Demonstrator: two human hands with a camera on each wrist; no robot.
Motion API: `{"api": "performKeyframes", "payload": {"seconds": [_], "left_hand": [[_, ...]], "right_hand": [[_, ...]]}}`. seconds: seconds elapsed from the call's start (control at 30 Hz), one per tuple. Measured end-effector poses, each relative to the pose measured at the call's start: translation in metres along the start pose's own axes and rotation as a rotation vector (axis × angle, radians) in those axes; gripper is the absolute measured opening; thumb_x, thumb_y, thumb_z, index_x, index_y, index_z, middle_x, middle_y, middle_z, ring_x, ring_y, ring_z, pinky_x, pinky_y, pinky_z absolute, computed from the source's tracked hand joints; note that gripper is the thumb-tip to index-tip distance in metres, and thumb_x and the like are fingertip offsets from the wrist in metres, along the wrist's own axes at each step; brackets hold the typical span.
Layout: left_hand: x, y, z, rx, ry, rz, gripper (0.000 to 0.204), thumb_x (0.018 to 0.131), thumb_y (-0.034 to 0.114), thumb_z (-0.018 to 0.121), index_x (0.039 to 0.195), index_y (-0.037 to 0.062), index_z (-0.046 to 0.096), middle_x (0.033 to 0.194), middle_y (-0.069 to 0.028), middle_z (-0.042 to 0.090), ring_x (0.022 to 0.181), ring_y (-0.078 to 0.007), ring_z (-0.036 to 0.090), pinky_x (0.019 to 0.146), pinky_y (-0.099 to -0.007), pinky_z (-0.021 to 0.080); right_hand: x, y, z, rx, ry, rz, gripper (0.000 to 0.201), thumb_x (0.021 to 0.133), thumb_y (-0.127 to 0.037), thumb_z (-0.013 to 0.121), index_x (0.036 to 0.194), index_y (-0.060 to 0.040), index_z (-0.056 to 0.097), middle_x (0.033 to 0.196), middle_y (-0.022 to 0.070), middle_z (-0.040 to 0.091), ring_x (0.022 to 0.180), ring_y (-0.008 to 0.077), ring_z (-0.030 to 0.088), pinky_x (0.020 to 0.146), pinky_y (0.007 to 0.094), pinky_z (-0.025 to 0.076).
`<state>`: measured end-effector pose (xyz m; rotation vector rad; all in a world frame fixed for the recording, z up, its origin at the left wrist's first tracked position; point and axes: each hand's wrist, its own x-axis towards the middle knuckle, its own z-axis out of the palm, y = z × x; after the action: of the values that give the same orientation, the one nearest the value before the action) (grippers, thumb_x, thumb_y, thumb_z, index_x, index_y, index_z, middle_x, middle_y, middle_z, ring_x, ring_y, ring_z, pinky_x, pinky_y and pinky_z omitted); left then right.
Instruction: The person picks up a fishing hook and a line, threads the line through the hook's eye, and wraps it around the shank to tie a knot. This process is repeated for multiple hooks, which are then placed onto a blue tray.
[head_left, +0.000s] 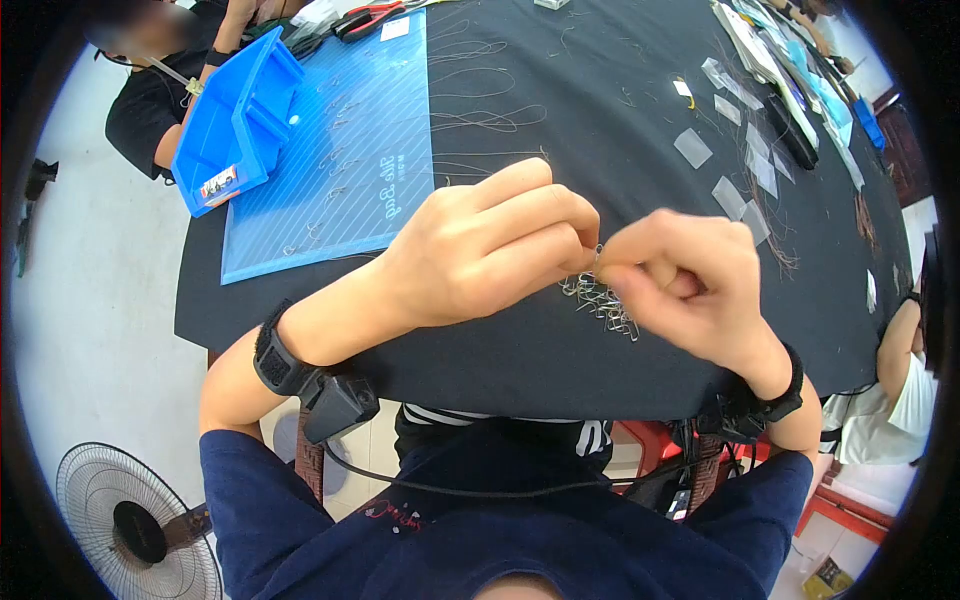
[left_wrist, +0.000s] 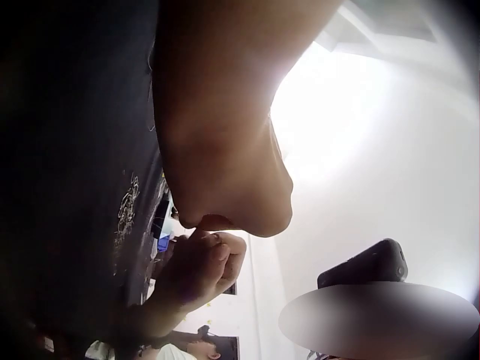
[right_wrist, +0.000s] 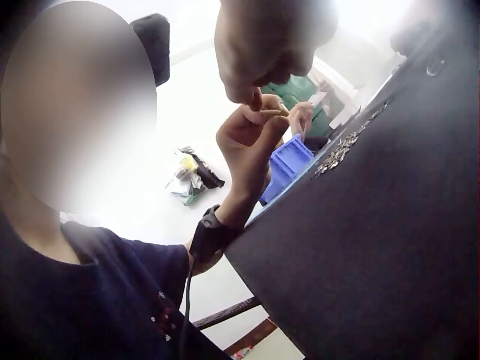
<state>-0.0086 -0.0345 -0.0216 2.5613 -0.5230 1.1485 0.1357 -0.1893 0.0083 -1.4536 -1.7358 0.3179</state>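
Pinching looks to be all that secures the small metal piece [head_left: 599, 249]: we see the left hand [head_left: 490, 240] and the right hand [head_left: 695, 275] meeting at the fingertips, fingers curled, with only a glint of it showing between them. We cannot tell how it sits in either grip. They meet just above the pile of hooks [head_left: 605, 308], near the middle of the near edge of the desk [head_left: 470, 375]. Our main worry is a slip — so little is held that a slight twist could free it, and once dropped into that tangle it would be hard to pick out. We also judge that a fingertip could be pricked, since the grip hides any sharp end. Towards the desk's left edge, looped lines [head_left: 490, 128] stick out from the blue file bag [head_left: 270, 250]; the left forearm [head_left: 345, 310] passes close by, and swinging outward it could drag the bag and tangle them.
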Motion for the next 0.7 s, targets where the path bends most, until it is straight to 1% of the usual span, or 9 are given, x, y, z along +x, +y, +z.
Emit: {"api": "performKeyframes", "payload": {"seconds": [0.07,0.17,0.2,0.3,0.33,0.43,0.47,0.57,0.7], "left_hand": [[0.0,0.002,0.002,-0.025,0.02,0.021,0.02,0.06,0.005,0.077,0.074,0.005,0.063,0.084,-0.0065,0.065,0.056,-0.0148,0.045,0.045,-0.0236,0.035],[0.002,0.008,-0.001,-0.127,0.05,0.031,0.024,0.058,0.005,0.08,0.076,0.0063,0.065,0.086,-0.0066,0.066,0.055,-0.0137,0.044,0.046,-0.0235,0.033],[0.002,0.009,-0.003,-0.172,0.06,0.03,0.025,0.057,0.004,0.081,0.077,0.0066,0.065,0.087,-0.0066,0.067,0.055,-0.0133,0.044,0.046,-0.0234,0.033],[0.005,0.01,-0.011,-0.169,0.119,0.017,0.029,0.056,0.003,0.082,0.079,0.0072,0.066,0.088,-0.0069,0.067,0.055,-0.0122,0.045,0.049,-0.0229,0.032],[0.006,0.009,-0.012,-0.139,0.139,-0.005,0.03,0.057,0.001,0.082,0.08,0.0064,0.065,0.088,-0.0075,0.067,0.056,-0.0117,0.047,0.051,-0.023,0.033],[0.005,0.001,-0.015,-0.049,0.174,0.0,0.029,0.058,-0.001,0.081,0.08,0.0057,0.064,0.088,-0.0083,0.067,0.057,-0.012,0.048,0.051,-0.0231,0.033],[0.006,0.001,-0.016,-0.023,0.186,-0.02,0.026,0.06,-0.002,0.079,0.08,0.0043,0.064,0.087,-0.0086,0.067,0.058,-0.0125,0.049,0.052,-0.0225,0.034],[0.006,-0.002,-0.017,0.071,0.124,0.026,0.023,0.06,-0.003,0.076,0.08,0.0037,0.065,0.086,-0.0085,0.066,0.057,-0.0135,0.05,0.052,-0.0222,0.036],[0.001,-0.005,-0.006,0.054,0.093,0.067,0.021,0.059,-0.001,0.074,0.077,0.0031,0.065,0.085,-0.0088,0.065,0.055,-0.0145,0.048,0.047,-0.0232,0.037]], "right_hand": [[0.001,0.003,-0.004,-0.055,0.085,0.002,0.007,0.077,-0.003,0.068,0.082,-0.0052,0.063,0.048,-0.0016,0.03,0.041,0.0064,0.028,0.041,0.0247,0.024],[0.003,0.009,-0.002,-0.041,0.121,0.073,0.005,0.078,-0.002,0.066,0.082,-0.0044,0.063,0.048,-0.0015,0.031,0.043,0.0056,0.029,0.042,0.0242,0.025],[0.003,0.013,-0.001,-0.052,0.088,0.026,0.006,0.078,-0.002,0.067,0.082,-0.0048,0.063,0.05,0.0006,0.038,0.042,0.0082,0.034,0.042,0.0247,0.028],[0.004,0.021,0.005,-0.038,0.019,-0.16,0.008,0.076,-0.003,0.068,0.082,-0.0049,0.063,0.054,0.0038,0.047,0.043,0.013,0.043,0.043,0.0273,0.033],[0.004,0.021,0.005,-0.027,-0.03,-0.181,0.011,0.074,-0.003,0.069,0.081,-0.0049,0.061,0.058,0.0065,0.052,0.046,0.0183,0.05,0.044,0.0298,0.037],[0.002,0.015,0.005,0.024,-0.081,-0.155,0.011,0.073,-0.003,0.069,0.08,-0.0046,0.06,0.058,0.0071,0.053,0.048,0.0204,0.053,0.045,0.0304,0.039],[0.002,0.016,0.006,0.018,-0.096,-0.198,0.012,0.073,-0.003,0.069,0.08,-0.0049,0.06,0.059,0.0069,0.053,0.048,0.0218,0.053,0.045,0.0308,0.04],[-0.002,0.012,0.012,0.028,-0.074,-0.24,0.012,0.073,-0.004,0.07,0.08,-0.0048,0.059,0.059,0.0062,0.053,0.048,0.0222,0.053,0.044,0.0319,0.042],[-0.006,0.014,0.016,-0.071,-0.056,-0.329,0.015,0.07,-0.004,0.071,0.079,-0.0049,0.059,0.061,0.0043,0.053,0.048,0.0202,0.051,0.043,0.03,0.042]]}}
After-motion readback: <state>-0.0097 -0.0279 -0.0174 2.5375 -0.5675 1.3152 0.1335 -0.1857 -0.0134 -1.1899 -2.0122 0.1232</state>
